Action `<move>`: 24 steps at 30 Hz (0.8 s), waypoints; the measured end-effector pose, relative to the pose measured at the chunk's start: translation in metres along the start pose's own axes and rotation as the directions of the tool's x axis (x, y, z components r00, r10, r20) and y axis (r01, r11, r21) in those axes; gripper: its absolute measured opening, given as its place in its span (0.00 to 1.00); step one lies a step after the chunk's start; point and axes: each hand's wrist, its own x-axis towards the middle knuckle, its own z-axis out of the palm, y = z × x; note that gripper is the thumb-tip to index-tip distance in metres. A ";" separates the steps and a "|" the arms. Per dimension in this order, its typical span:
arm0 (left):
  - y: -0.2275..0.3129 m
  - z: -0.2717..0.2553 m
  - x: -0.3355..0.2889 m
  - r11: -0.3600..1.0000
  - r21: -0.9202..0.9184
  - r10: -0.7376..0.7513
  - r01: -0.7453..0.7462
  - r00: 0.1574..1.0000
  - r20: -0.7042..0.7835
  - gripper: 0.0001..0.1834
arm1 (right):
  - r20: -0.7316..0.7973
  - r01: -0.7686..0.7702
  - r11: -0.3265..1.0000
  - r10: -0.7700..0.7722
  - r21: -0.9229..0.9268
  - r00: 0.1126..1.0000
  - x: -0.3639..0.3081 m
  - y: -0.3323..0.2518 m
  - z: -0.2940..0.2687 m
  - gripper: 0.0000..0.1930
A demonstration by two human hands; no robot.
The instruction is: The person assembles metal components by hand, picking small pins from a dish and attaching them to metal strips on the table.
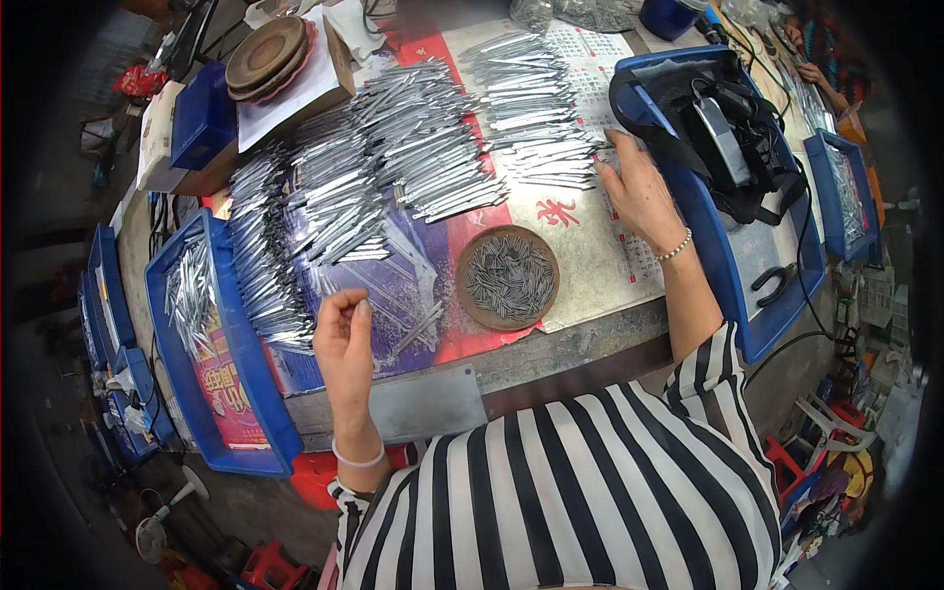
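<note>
Rows of slim silver metal strips [433, 147] lie piled across the paper-covered table. At the right end of the rightmost row [536, 113], my right hand [641, 194] rests with thumb and fingers apart, its fingertips at the strip ends. My left hand [343, 329] hovers near the table's front, below the left rows; its fingers are curled in with the thumb against them. Whether something small is pinched there is hidden. Between my hands stands a round brown bowl [465, 304] full of small grey metal pins [509, 278]. A few loose strips [418, 329] lie right of my left hand.
A blue tray [285, 433] with more strips flanks the table on the left. On the right, another blue tray [752, 339] holds a black strapped bag [757, 147] and black-handled pliers [774, 285]. Stacked brown dishes [265, 57] sit at back left. Another person's hand [811, 74] shows far right.
</note>
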 end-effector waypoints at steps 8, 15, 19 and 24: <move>-0.017 0.001 -0.026 0.984 0.175 -0.018 0.019 1.000 -0.008 0.08 | 0.052 -0.092 0.978 0.084 0.186 0.995 -0.002 -0.016 -0.002 0.23; -0.009 0.024 -0.018 0.748 0.529 0.319 -0.400 0.916 0.241 0.18 | -0.038 -0.066 0.969 0.077 0.239 0.996 -0.032 -0.029 -0.027 0.21; 0.003 0.030 -0.019 0.646 0.606 0.321 -0.463 0.886 0.335 0.18 | 0.022 -0.075 0.957 0.072 0.282 0.997 -0.056 -0.048 -0.033 0.17; 0.004 0.033 -0.023 0.527 0.610 0.401 -0.592 0.806 0.435 0.19 | 0.086 -0.014 0.940 -0.017 0.340 0.996 -0.076 -0.079 -0.034 0.13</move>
